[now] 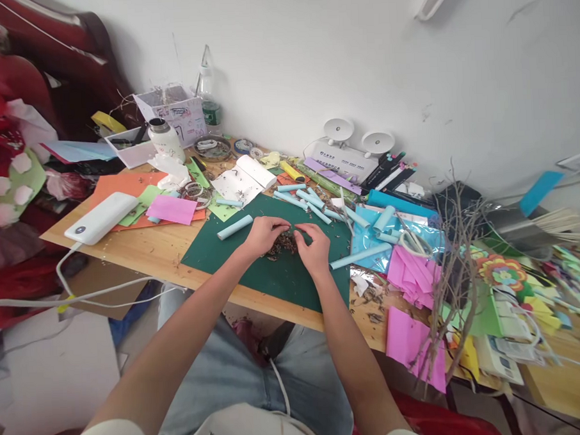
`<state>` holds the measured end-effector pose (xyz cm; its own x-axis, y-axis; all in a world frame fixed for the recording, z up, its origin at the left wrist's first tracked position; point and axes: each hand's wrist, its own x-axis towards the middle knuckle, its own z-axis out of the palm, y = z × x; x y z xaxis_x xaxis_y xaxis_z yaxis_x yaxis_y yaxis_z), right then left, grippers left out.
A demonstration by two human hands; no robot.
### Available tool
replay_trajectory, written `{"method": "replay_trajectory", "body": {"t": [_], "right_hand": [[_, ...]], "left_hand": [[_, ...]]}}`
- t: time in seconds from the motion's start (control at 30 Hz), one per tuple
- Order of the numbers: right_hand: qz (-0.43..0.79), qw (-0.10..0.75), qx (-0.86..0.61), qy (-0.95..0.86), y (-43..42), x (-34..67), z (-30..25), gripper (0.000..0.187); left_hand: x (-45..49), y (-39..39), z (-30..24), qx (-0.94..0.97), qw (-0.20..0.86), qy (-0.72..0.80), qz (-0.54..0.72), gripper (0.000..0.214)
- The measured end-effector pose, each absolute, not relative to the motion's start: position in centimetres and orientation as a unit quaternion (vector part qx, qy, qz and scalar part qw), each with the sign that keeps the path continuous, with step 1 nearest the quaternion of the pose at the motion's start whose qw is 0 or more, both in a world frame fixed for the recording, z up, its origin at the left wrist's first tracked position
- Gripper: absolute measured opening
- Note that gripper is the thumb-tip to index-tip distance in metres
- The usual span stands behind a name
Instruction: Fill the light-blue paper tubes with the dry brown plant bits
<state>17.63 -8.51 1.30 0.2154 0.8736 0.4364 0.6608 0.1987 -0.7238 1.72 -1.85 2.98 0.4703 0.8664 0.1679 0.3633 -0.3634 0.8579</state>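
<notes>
A small pile of dark brown dried bits lies on the green cutting mat in front of me. My left hand is over the pile's left side, thumb and fingers drawn together in a pinch. From the right, my right hand meets it with curled fingers, thumb and forefinger close together. The fingertips of both hands almost touch above the bits. Whatever is between them is too small to make out. A rolled light-blue paper tube lies on the mat left of my hands.
Several more blue paper tubes lie behind the mat. At left are a white power bank with a cable and a white bottle. Dry twigs and pink paper crowd the right. A white router box stands against the wall.
</notes>
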Motion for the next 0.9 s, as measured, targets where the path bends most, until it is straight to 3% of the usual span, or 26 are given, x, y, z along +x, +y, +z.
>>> {"method": "replay_trajectory", "body": {"t": [0.43, 0.9], "right_hand": [[0.184, 0.545, -0.615, -0.539, -8.3, 17.4, 0.7, 0.021], [0.218, 0.549, -0.626, -0.509, -8.4, 17.2, 0.5, 0.025]], "left_hand": [[2.2, -1.9, 3.6, 0.77, 0.41, 0.377, 0.309, 0.023], [2.4, -1.7, 4.5, 0.843, 0.316, 0.352, 0.258, 0.026]]}}
